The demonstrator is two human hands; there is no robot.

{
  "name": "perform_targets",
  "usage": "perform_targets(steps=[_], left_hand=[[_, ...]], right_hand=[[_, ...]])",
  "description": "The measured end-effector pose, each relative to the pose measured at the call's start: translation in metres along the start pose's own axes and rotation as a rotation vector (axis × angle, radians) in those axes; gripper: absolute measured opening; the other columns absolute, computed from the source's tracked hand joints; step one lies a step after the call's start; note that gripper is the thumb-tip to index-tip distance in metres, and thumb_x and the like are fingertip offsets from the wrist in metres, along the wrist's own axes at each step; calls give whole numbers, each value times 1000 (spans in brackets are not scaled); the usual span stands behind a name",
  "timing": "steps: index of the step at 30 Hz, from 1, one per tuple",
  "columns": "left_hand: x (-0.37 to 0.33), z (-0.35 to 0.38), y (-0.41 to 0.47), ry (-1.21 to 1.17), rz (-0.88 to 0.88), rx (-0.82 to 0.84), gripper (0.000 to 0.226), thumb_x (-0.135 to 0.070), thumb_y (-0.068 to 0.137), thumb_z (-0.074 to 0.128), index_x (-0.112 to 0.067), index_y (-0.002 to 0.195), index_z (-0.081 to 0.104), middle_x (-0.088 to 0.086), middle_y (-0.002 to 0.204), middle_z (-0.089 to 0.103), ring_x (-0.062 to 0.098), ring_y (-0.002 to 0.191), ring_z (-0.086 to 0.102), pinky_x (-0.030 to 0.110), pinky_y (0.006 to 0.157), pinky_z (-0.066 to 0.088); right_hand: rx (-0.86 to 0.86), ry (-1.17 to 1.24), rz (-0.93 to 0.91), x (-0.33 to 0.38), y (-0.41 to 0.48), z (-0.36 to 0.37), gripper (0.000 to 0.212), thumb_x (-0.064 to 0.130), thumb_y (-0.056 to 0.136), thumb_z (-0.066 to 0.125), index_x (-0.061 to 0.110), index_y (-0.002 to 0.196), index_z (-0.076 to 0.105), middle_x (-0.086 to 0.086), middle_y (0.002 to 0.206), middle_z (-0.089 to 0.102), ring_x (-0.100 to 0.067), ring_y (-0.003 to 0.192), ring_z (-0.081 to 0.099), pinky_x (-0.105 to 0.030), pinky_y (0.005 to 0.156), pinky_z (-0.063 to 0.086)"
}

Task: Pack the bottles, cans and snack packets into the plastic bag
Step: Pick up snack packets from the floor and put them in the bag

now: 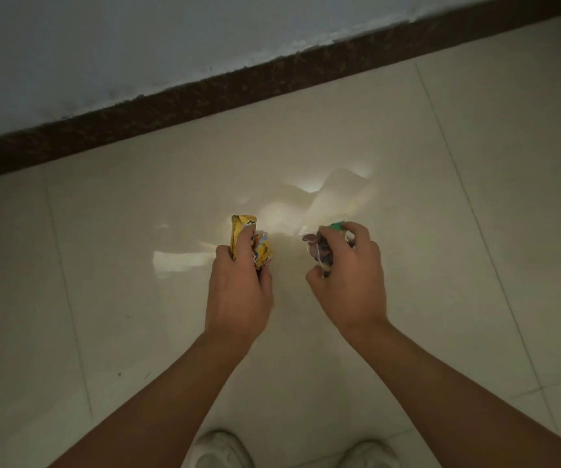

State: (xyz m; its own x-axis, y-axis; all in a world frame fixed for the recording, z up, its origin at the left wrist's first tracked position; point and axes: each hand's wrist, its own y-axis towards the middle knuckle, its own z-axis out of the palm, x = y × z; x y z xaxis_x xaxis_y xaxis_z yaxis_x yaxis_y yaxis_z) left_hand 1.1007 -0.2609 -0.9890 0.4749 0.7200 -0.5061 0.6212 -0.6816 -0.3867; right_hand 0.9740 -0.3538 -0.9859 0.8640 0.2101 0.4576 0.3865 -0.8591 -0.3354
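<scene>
Two hands hang above the tiled floor (340, 123): the left hand (238, 282) grips a yellow packet (243, 228), the right hand (350, 275) clutches a clear packet (319, 248) with a green top.

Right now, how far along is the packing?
Nothing shows as packed: no plastic bag, bottles or cans are in view. In hand: the left hand grips a yellow snack packet, the right hand a small clear packet with a green top. Left: bagging both.

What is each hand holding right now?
Left hand: closed around a yellow snack packet.
Right hand: closed around a small clear packet with a green top.
</scene>
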Motion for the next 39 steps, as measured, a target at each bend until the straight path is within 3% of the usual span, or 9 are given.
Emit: perform_targets(steps=[7, 19, 27, 39], left_hand=[[-55, -97, -23, -4, 48, -38, 61, -25, 100, 60, -32, 152, 28, 5, 112, 43, 28, 94, 57, 46, 82, 54], [-156, -260, -75, -40, 100, -110, 61, -26, 97, 63, -38, 148, 31, 0, 109, 45, 23, 99, 52, 34, 79, 41], [-214, -357, -141, -62, 102, -73, 62, -26, 96, 62, -40, 148, 31, 1, 109, 45, 31, 101, 56, 38, 79, 42], [-314, -514, -234, -104, 286, -189, 60, -25, 94, 65, -39, 145, 36, 0, 105, 45, 28, 92, 54, 36, 76, 39]], right_hand=[[-77, 32, -54, 61, -16, -95, 59, 9, 80, 69, 19, 138, 62, -9, 144, 48, -34, 119, 52, -48, 94, 52], [-185, 117, -101, 168, -71, -261, 57, 7, 77, 71, 18, 133, 66, -7, 141, 52, -34, 119, 56, -49, 94, 52], [-251, 194, -66, 232, -141, -367, 54, 7, 74, 72, 19, 127, 69, -4, 137, 54, -31, 117, 59, -48, 95, 52], [-419, 276, -222, 321, -238, -535, 59, 6, 69, 77, 19, 126, 70, -6, 136, 57, -30, 114, 64, -45, 97, 54]])
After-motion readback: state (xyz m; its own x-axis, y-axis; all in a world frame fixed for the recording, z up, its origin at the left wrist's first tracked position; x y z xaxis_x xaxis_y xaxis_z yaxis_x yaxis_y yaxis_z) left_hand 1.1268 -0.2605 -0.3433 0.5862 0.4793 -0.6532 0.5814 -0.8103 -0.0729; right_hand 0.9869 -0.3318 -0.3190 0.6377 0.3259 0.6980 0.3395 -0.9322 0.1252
